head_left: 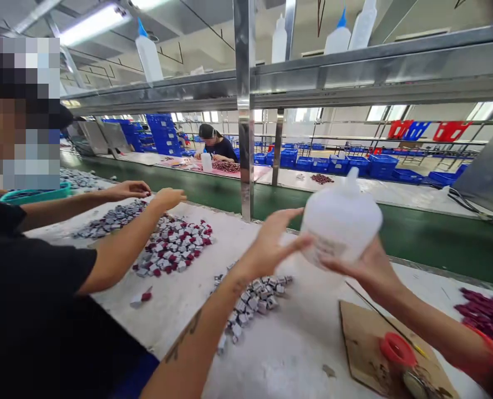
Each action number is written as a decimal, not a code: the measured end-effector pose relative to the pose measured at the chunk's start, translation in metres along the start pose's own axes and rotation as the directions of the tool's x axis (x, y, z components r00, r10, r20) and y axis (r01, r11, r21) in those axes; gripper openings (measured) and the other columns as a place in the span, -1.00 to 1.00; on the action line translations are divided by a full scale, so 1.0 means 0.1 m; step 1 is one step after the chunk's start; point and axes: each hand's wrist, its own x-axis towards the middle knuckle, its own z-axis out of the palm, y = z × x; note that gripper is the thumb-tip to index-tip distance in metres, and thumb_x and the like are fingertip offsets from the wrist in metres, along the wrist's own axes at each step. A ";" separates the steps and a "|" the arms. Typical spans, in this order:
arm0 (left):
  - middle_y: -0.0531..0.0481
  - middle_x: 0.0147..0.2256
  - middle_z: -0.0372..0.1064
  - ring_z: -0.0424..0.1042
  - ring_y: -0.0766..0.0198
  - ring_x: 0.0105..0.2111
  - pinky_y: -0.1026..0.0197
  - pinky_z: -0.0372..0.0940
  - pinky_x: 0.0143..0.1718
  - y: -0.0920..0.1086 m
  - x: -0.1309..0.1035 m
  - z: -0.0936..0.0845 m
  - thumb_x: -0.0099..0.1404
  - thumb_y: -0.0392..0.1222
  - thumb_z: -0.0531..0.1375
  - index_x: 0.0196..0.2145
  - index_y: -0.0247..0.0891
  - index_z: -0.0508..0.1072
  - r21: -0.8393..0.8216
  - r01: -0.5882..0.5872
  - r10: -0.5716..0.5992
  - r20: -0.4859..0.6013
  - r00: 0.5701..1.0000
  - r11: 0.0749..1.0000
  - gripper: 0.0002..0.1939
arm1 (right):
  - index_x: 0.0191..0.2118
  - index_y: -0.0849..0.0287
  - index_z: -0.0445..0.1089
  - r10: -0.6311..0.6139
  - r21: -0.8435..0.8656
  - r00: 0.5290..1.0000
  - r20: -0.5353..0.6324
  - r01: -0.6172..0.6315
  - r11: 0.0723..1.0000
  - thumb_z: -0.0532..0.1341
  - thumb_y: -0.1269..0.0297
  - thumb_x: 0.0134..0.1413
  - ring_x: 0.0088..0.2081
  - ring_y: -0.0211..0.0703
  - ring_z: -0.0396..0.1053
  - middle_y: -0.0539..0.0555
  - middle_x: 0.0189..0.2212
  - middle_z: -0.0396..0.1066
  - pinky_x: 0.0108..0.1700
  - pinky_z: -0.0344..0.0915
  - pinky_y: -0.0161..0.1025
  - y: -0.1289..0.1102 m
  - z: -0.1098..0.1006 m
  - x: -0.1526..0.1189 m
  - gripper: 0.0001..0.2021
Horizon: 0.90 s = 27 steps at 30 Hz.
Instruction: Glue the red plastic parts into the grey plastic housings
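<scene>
Bottle handling seems the step in hand: the right hand [373,272] grasps the squeeze bottle [341,219] low down; the left hand [271,241], spread, meets its side, contact unclear. Bench [298,343] below the grip. Moving it calls for steadiness.

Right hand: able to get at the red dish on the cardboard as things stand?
Probably not without freeing itself first: the right hand is on the white bottle. Otherwise the way looks free; the red dish sits uncovered on the cardboard.
</scene>
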 end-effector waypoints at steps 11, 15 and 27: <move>-0.28 0.31 0.01 -0.15 -0.09 0.34 -0.20 -0.35 0.31 -1.36 -1.38 -0.29 0.20 0.18 0.11 0.21 -0.36 0.24 0.369 0.474 -0.430 -0.199 0.880 0.799 -0.25 | 0.26 0.13 0.01 -0.183 0.051 0.966 0.180 0.177 0.983 0.49 0.07 -0.42 0.21 0.23 0.08 0.25 0.22 0.08 0.26 0.00 0.19 0.65 1.59 0.73 0.06; -0.31 0.32 -0.04 -0.16 -0.04 0.34 -0.17 -0.34 0.32 -1.29 -1.30 0.00 0.32 0.08 -0.01 0.21 -0.45 0.22 0.353 0.488 -0.427 -0.241 0.872 0.798 -0.34 | 0.29 0.12 -0.05 -0.162 0.065 0.966 0.201 0.152 0.986 0.39 0.00 -0.14 0.21 0.24 0.08 0.27 0.24 0.02 0.20 0.05 0.26 0.79 1.92 0.72 -0.07; -0.33 0.19 0.13 0.07 -0.02 0.25 -0.17 -0.02 0.24 -1.36 -0.91 -0.17 0.45 -0.01 -0.14 0.14 -0.39 0.22 0.121 0.485 -0.448 -0.242 0.861 0.866 -0.52 | 0.14 0.18 0.23 0.031 -0.031 0.871 0.489 -0.018 0.999 0.20 0.15 0.21 0.11 0.07 0.23 0.19 0.14 0.19 0.11 0.22 0.16 1.07 1.62 0.62 -0.57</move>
